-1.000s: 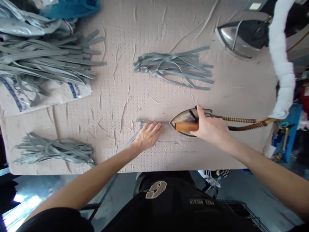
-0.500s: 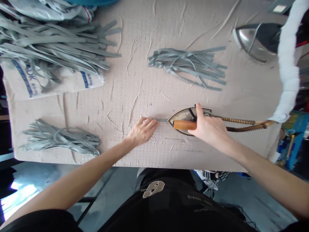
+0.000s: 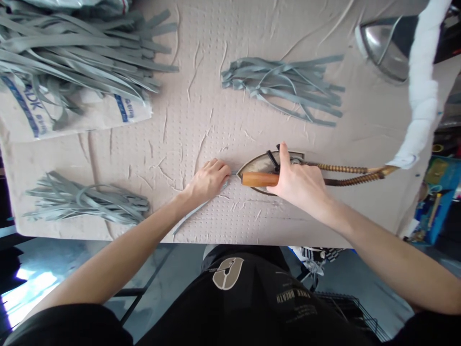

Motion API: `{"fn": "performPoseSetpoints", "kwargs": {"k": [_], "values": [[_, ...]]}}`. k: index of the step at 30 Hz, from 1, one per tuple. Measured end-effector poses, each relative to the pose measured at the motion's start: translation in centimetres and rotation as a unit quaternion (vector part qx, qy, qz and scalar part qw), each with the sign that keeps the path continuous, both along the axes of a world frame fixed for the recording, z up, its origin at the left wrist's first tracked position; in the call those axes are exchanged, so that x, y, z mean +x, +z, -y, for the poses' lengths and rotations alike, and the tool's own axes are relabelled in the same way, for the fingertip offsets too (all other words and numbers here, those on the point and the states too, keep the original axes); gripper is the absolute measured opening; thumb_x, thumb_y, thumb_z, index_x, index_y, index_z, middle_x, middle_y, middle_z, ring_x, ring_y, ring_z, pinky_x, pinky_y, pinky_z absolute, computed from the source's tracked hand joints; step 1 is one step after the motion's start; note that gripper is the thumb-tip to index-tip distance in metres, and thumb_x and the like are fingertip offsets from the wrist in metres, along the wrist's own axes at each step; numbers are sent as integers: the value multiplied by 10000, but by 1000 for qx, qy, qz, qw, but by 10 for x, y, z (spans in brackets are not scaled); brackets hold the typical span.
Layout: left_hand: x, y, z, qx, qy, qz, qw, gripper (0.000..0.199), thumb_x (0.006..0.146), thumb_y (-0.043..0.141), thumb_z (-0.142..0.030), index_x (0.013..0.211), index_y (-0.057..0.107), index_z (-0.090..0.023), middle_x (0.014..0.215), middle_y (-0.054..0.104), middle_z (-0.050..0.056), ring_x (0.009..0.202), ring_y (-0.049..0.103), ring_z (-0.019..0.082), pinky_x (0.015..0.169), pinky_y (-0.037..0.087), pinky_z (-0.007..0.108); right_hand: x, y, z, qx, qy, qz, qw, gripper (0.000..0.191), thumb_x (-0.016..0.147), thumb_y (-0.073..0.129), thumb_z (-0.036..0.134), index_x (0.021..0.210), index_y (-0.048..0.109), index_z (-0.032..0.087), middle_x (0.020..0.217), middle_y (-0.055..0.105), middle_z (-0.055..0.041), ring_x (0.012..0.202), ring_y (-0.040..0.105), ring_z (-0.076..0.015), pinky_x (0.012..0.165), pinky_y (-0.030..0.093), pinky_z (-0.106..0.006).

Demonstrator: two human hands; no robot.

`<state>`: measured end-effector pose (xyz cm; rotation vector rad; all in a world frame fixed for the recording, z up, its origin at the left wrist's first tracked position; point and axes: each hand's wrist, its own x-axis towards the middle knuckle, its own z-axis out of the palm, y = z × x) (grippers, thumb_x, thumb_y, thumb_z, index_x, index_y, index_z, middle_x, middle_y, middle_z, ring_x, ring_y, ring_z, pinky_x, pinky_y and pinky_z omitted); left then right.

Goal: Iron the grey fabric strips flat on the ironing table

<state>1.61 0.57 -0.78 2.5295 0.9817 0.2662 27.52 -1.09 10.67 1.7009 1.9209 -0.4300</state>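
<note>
Nearer the left hand (image 3: 208, 180) than before, the flatiron (image 3: 268, 163) now sits with its nose just beside those fingers, and the grey strip (image 3: 194, 211) trails from under that hand toward 7 o'clock across the bench (image 3: 252, 221). The right hand (image 3: 298, 180) is closed over the iron's wooden handle (image 3: 257, 179), one finger raised past the iron's far edge. The left hand lies flat on the strip, fingers together; whether it grips, the view cannot tell. The strip's other end runs under the iron's nose. Like strips lie around: a loose bundle (image 3: 281, 86) at 12 o'clock from the iron, another (image 3: 86, 199) at 9 o'clock from the left hand, and a large pile (image 3: 79, 53) at 10 o'clock, partly over a printed sack (image 3: 133, 113). A braided cord (image 3: 345, 169) leaves the iron toward 3 o'clock; a second iron (image 3: 385, 48) sits at 1 o'clock beside a white padded sleeve (image 3: 421, 86).
</note>
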Motion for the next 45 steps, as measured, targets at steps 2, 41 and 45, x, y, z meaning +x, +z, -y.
{"fn": "performPoseSetpoints", "kwargs": {"k": [2,41,45], "values": [[-1,0,0,5,-4,6,1000,164,998,492,-159,903,625,-164,911,626,71,878,570,209,799,510,338,-1,1,-2,-12,-6,10,1000,1168,858,531,730,1624,109,-44,817,742,-206,688,698,-324,622,485,-387],[-48,-29,20,131,46,124,983,137,931,587,-98,944,648,-221,873,629,62,837,572,186,752,547,316,-20,9,-10,-54,42,-43,997,812,938,526,503,1521,322,-25,826,735,-200,762,718,-347,630,459,-367],[-49,-30,20,124,60,108,985,150,905,605,-91,939,652,-230,877,634,59,825,597,171,743,555,299,40,9,3,-67,-17,7,998,732,908,529,582,1427,434,75,799,732,-160,713,708,-347,602,433,-364]]}}
